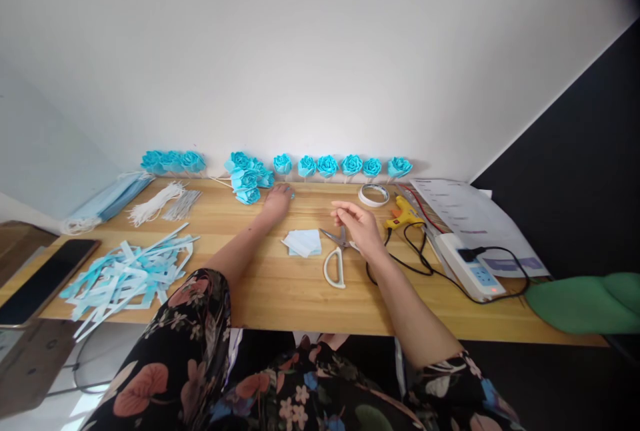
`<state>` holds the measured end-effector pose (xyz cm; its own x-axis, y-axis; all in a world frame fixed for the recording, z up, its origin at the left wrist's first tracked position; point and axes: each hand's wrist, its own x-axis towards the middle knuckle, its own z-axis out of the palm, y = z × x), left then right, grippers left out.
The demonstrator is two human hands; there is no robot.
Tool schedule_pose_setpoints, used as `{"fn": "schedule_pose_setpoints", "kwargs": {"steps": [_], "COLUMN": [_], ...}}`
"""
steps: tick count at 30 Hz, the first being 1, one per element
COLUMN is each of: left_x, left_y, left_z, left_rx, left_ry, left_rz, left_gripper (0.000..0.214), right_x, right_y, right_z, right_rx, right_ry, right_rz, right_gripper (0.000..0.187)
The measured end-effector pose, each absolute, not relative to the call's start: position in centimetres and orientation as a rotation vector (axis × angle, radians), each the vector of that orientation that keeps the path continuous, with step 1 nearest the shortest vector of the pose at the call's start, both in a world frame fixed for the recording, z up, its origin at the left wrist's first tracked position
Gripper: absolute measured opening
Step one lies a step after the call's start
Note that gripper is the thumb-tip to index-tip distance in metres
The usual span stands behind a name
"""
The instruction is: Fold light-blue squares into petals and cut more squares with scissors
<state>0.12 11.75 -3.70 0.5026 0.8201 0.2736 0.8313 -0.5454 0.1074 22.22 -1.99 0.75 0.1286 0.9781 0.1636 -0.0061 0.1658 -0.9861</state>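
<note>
My left hand (279,200) reaches to the back of the table, right beside a bunch of blue paper-like flowers (246,179). Its fingers are curled down at the tabletop, and a small light-blue bit shows by the fingertips; what they grip is hidden. My right hand (356,221) is raised over the table, its thumb and fingers pinched together, with no clear view of anything between them. Below it lie white-handled scissors (334,268), blades apart. Left of the scissors rests a small stack of pale blue-white sheets (303,242).
Several single flowers (327,166) stand along the wall. At right are a roll of tape (373,195), a yellow glue gun (403,213), its cord, a power strip (470,268) and printed paper (467,211). Blue-white strips (133,278), white cords (157,202) and a phone (45,281) lie left.
</note>
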Motion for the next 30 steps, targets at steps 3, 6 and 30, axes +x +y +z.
{"fn": "schedule_pose_setpoints", "kwargs": {"steps": [3, 6, 30], "left_x": [0.1, 0.2, -3.1], "left_y": [12.1, 12.0, 0.3], "left_z": [-3.7, -3.5, 1.7], "left_rx": [-2.672, -2.672, -2.964], "left_ry": [-1.495, -1.504, -1.397], "left_rz": [-0.463, -0.464, -0.936], "left_gripper": [0.038, 0.037, 0.051], "right_x": [22.3, 22.3, 24.3], "right_y": [-2.0, -2.0, -1.5], "right_z": [0.7, 0.8, 2.4], "right_rx": [-1.139, -1.14, -1.27], "right_ry": [-1.175, -1.172, -1.373], "right_rz": [1.019, 1.019, 0.675], "right_gripper": [0.036, 0.035, 0.031]}}
